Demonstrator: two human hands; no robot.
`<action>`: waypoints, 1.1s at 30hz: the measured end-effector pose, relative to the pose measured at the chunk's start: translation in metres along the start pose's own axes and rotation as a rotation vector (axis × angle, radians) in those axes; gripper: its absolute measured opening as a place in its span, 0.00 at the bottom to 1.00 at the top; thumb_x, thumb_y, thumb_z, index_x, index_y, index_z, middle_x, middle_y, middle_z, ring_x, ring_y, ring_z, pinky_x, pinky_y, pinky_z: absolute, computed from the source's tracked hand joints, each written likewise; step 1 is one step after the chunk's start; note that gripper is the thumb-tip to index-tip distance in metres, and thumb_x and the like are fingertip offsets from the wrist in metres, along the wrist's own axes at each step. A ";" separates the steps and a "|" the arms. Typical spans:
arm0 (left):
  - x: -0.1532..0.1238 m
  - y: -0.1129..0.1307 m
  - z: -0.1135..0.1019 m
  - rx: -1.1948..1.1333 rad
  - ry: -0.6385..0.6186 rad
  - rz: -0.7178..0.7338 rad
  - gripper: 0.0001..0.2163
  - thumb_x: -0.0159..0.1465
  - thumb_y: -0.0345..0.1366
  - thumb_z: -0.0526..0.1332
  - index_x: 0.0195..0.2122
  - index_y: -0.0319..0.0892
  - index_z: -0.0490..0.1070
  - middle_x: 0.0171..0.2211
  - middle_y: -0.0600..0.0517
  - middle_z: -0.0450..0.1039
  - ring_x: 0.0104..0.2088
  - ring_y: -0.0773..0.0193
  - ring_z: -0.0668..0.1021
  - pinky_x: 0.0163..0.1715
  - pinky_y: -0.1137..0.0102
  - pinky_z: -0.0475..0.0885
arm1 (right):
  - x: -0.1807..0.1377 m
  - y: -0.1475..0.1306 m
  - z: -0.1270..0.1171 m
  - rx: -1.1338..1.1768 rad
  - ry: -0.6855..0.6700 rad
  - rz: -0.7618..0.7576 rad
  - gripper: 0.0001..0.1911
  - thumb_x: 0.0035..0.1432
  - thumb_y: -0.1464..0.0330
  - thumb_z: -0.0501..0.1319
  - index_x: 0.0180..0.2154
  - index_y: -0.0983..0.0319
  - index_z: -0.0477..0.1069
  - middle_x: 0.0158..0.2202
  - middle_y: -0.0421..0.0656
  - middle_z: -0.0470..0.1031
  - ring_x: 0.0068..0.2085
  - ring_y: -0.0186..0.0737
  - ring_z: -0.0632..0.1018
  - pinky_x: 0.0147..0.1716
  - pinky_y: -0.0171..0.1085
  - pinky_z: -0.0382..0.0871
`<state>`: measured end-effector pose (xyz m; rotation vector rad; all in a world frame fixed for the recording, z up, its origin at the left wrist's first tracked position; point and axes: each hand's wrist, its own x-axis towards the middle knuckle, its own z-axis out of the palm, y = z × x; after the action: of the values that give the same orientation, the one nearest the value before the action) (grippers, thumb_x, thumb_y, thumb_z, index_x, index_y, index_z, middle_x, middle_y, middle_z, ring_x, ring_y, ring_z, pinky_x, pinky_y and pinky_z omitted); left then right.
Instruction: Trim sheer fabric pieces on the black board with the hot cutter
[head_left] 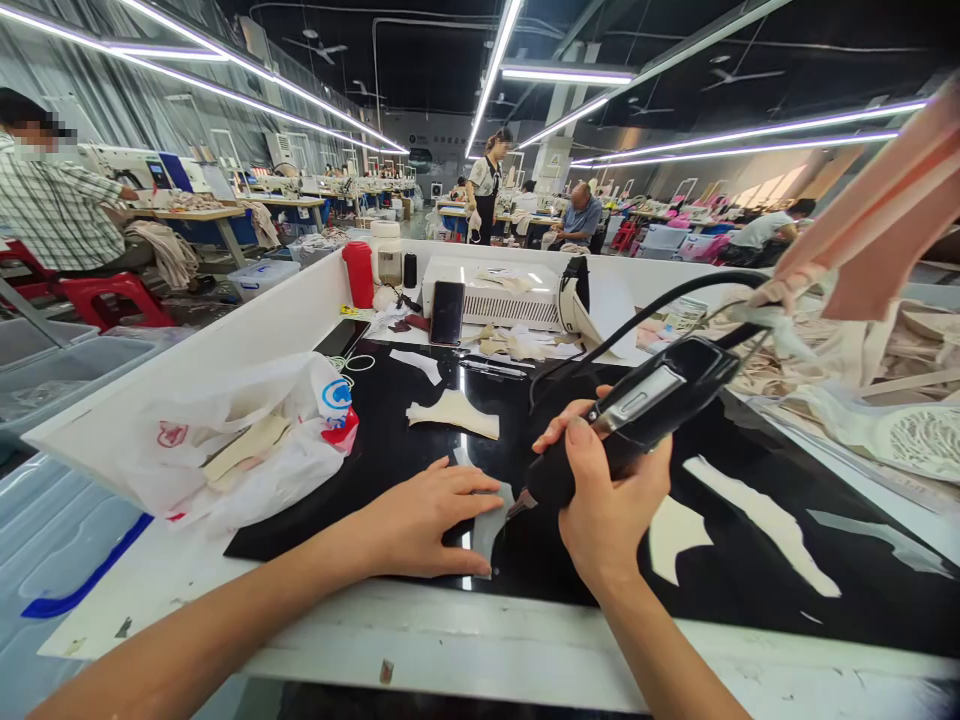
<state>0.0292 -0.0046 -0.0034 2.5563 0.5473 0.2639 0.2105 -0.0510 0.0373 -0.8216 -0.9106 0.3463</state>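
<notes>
My right hand (611, 490) is wrapped round a black corded power tool (652, 400), whose small metal tip (523, 502) points down to the left. That tip meets or nearly meets the right edge of a thin translucent grey piece (492, 528) on the black board (360, 530). Lying flat with fingers stretched out, my left hand (427, 520) presses on the piece's left side. Above it rests a cream cut-out (454, 413). Right of my right hand lie another cream piece (675, 538), a long cream strip (765, 520) and a translucent strip (881, 540).
A white plastic bag (247, 430) sits at the left. Behind the board are a phone (447, 313), a red container (358, 275) and a white vented box (495, 290). Peach fabric (885, 220) hangs at the upper right. Several people work beyond the white partition (277, 320).
</notes>
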 end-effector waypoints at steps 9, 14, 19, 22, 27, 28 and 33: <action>-0.001 0.005 -0.004 0.051 -0.053 -0.019 0.31 0.64 0.46 0.71 0.67 0.51 0.67 0.70 0.44 0.62 0.70 0.44 0.65 0.69 0.35 0.51 | 0.000 0.003 -0.002 -0.017 0.017 -0.008 0.14 0.58 0.64 0.72 0.43 0.54 0.70 0.33 0.37 0.78 0.25 0.37 0.77 0.28 0.41 0.74; -0.001 0.007 -0.006 0.067 -0.060 -0.019 0.30 0.66 0.46 0.70 0.67 0.50 0.67 0.71 0.45 0.62 0.70 0.45 0.65 0.69 0.35 0.50 | 0.002 -0.001 0.001 0.002 0.020 -0.009 0.13 0.58 0.65 0.72 0.42 0.54 0.70 0.33 0.37 0.77 0.26 0.38 0.77 0.28 0.42 0.75; -0.001 0.008 -0.008 0.078 -0.079 -0.024 0.29 0.66 0.45 0.69 0.68 0.51 0.67 0.71 0.45 0.61 0.71 0.46 0.65 0.70 0.36 0.50 | 0.000 -0.001 0.001 -0.035 0.000 -0.017 0.15 0.58 0.63 0.71 0.44 0.55 0.70 0.32 0.37 0.77 0.25 0.38 0.76 0.28 0.42 0.74; -0.001 0.008 -0.007 0.085 -0.086 -0.019 0.29 0.67 0.46 0.68 0.68 0.52 0.66 0.71 0.45 0.60 0.71 0.46 0.64 0.69 0.35 0.49 | -0.001 0.000 0.000 -0.044 0.003 -0.018 0.15 0.58 0.64 0.71 0.44 0.56 0.69 0.32 0.36 0.77 0.25 0.37 0.75 0.28 0.41 0.73; -0.001 0.008 -0.007 0.071 -0.073 -0.009 0.30 0.66 0.45 0.69 0.68 0.52 0.66 0.71 0.44 0.61 0.70 0.44 0.65 0.69 0.34 0.49 | -0.001 -0.001 0.000 -0.046 -0.001 -0.025 0.13 0.59 0.65 0.70 0.43 0.56 0.69 0.32 0.36 0.77 0.25 0.36 0.76 0.28 0.40 0.74; -0.001 0.007 -0.007 0.065 -0.067 -0.007 0.30 0.66 0.44 0.69 0.68 0.53 0.66 0.71 0.44 0.61 0.70 0.44 0.65 0.69 0.35 0.49 | -0.001 -0.001 0.000 -0.051 -0.001 -0.024 0.13 0.59 0.65 0.70 0.43 0.56 0.69 0.32 0.36 0.77 0.25 0.36 0.76 0.28 0.40 0.74; -0.001 0.008 -0.008 0.048 -0.060 0.000 0.30 0.65 0.45 0.70 0.68 0.53 0.67 0.70 0.44 0.62 0.70 0.43 0.66 0.69 0.35 0.49 | -0.002 -0.003 0.000 -0.032 0.003 0.001 0.12 0.59 0.65 0.70 0.42 0.56 0.70 0.31 0.36 0.77 0.24 0.36 0.76 0.27 0.40 0.73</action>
<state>0.0285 -0.0078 0.0072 2.6013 0.5367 0.1756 0.2085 -0.0544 0.0388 -0.8522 -0.9152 0.3322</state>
